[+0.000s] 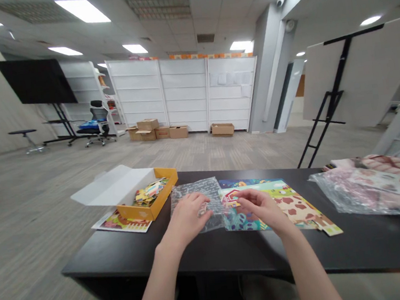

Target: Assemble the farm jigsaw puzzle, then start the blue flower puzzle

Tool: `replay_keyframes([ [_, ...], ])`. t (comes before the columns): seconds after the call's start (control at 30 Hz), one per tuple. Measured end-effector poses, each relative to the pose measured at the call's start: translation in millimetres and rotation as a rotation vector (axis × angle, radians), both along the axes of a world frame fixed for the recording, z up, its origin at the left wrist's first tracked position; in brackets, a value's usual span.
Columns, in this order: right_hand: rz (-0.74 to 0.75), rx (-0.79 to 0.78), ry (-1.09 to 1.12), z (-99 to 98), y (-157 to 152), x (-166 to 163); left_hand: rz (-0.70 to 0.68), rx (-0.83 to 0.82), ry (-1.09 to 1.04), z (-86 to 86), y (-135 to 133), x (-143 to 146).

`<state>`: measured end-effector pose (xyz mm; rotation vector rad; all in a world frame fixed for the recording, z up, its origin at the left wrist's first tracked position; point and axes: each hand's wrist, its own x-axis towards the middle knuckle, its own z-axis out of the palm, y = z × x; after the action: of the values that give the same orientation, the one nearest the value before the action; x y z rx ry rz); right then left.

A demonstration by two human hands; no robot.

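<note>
My left hand (192, 213) lies over a clear plastic bag (209, 187) printed with small text, its fingers curled onto the film. My right hand (262, 205) hovers over the near-left part of a farm-picture puzzle board (292, 202) with brown cow patches, thumb and fingertips drawn together. Whatever sits between those fingertips is too small to make out; a red and pink house shape shows just beside them. Beneath the farm picture lies a blue illustrated sheet (242, 223). One pale puzzle piece (331, 227) sticks out at the board's near right corner.
An open yellow box (167, 197) of loose puzzle pieces (150, 192) stands at the left, its white lid raised, on a picture card (125, 223). Clear-wrapped pink fabric (366, 186) is at the right. The black table's front edge (134, 272) runs close by.
</note>
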<state>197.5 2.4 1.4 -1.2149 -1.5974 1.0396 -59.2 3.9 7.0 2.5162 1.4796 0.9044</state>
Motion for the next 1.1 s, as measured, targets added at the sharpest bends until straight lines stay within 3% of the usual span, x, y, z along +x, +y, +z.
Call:
replay_keyframes([
  [0.13,-0.359,0.158,-0.537,-23.8,19.9,19.6,-0.057,-0.021,0.049,-4.4,3.6,10.2],
  [0.2,-0.422,0.156,-0.777,-31.9,25.7,22.4,-0.064,-0.024,0.058,-6.1,5.0,13.0],
  [0.3,-0.424,0.098,-0.929,-34.1,28.1,19.7,-0.072,-0.034,0.061,-7.6,5.1,14.6],
  [0.63,-0.461,0.071,-1.023,-23.7,24.7,4.7,-0.063,-0.030,0.093,-11.7,0.9,12.6],
  [1.1,-0.504,0.091,-0.983,-30.0,29.8,7.3,-0.126,-0.052,0.111,-8.6,-8.1,45.3],
])
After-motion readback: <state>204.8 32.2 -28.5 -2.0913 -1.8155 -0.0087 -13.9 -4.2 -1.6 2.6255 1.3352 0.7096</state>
